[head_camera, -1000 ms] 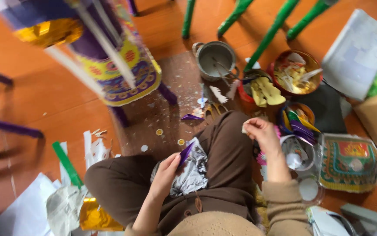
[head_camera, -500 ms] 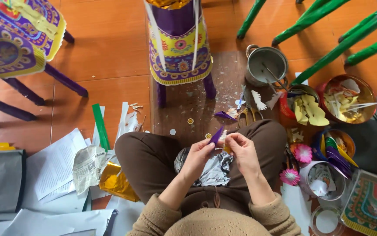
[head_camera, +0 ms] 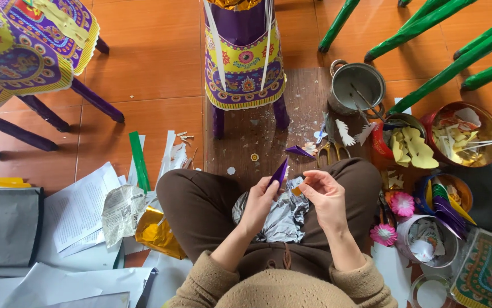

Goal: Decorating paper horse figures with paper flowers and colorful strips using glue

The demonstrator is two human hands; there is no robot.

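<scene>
Floor: orange wooden floor (head_camera: 143,68), with paper scraps around a seated person.
Left hand (head_camera: 260,199): pinching a purple paper strip (head_camera: 279,171), upright above the lap.
Right hand (head_camera: 326,197): fingers curled, pinching a small yellow piece (head_camera: 298,188) just beside the strip.
Lap: crumpled silver foil (head_camera: 280,219) below both hands.
Near: metal pot (head_camera: 355,86), scissors (head_camera: 332,151), purple paper stand (head_camera: 245,57).

A narrow purple paper strip (head_camera: 280,171), pointed at its upper end, is held upright and slightly tilted between the fingertips of the left hand (head_camera: 260,202) above the lap. A small orange scrap (head_camera: 297,190) is pinched just beside it by the right hand (head_camera: 326,199), over crumpled silver foil (head_camera: 277,217).
</scene>
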